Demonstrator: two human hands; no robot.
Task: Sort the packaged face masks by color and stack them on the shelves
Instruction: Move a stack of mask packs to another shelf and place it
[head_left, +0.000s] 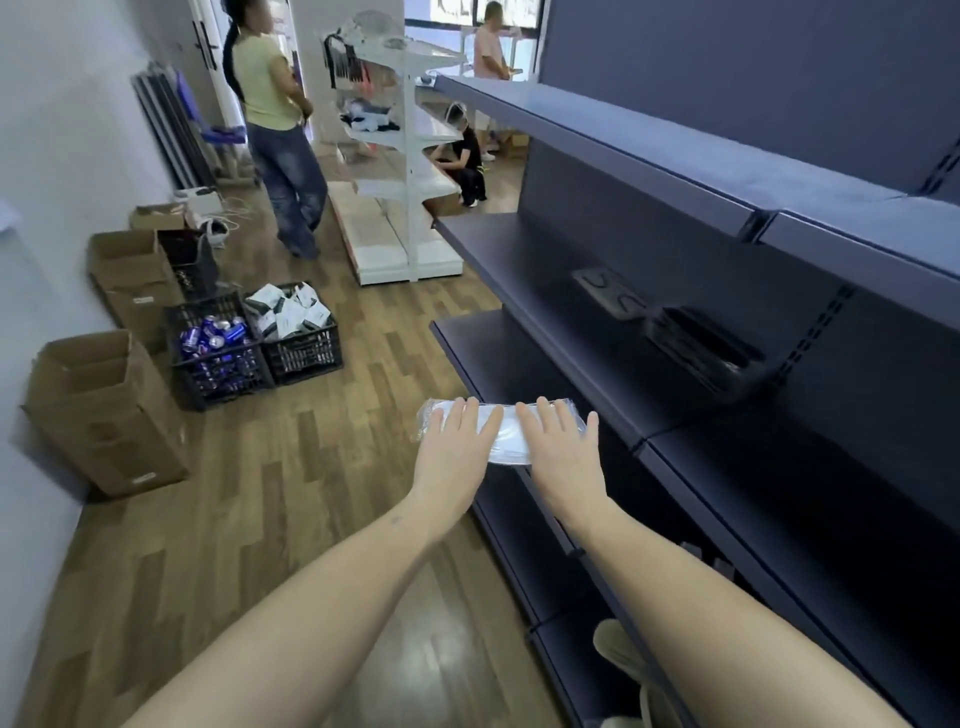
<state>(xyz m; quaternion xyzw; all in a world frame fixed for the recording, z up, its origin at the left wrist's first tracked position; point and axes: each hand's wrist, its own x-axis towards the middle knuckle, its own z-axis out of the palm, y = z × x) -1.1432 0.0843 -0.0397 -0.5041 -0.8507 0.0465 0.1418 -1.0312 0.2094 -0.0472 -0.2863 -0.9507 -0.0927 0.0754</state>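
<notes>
While both flat on white mask pack (496, 434) | left hand (453, 448) | right hand (563, 448) | at shelf edge (519, 410)

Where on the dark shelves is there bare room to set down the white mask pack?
Both hands, left hand and right hand, press the white mask pack flat. Bare: the shelf beyond it, and left of the black mask stack. Crowded: around that stack and the single black pack.
</notes>
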